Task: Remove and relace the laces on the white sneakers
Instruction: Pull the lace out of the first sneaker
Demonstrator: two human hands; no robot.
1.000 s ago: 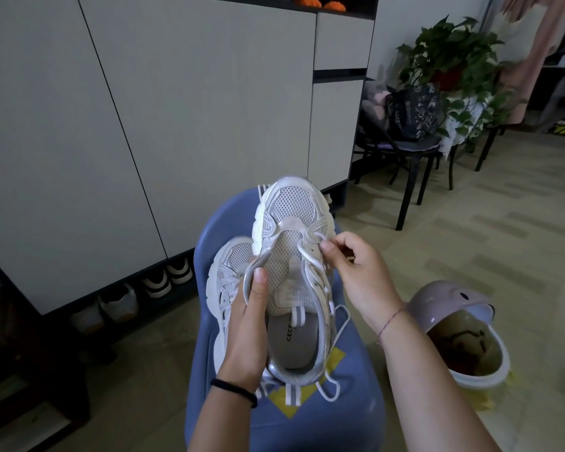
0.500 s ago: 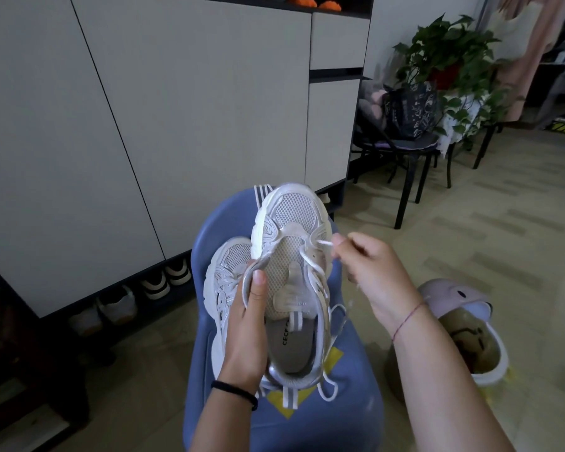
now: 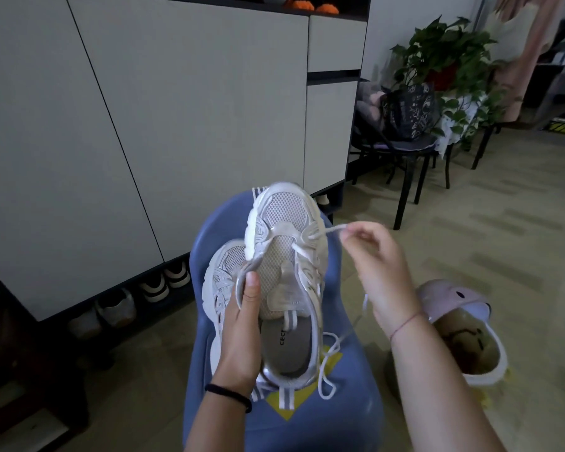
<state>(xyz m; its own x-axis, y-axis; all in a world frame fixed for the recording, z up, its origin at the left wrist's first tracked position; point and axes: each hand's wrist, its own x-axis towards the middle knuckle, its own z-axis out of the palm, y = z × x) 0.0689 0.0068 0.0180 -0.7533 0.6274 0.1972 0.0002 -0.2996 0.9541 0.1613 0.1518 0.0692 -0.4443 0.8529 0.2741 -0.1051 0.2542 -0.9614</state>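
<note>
Hold: left hand (image 3: 242,324) grips sneaker (image 3: 284,256) | right hand (image 3: 375,256) pinches lace (image 3: 331,230), apparently drawn taut near toe | advice: pull straight outward, sneaker braced.

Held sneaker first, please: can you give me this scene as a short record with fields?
Held sneaker: white mesh sneaker, toe pointing away, gripped at its side by the left hand
Lace: white lace, pinched by the right hand, running sideways from the eyelets near the toe
Other shoe: second white sneaker, lying on the blue seat under the held one
Loose end: lace trails down beside the heel
</note>
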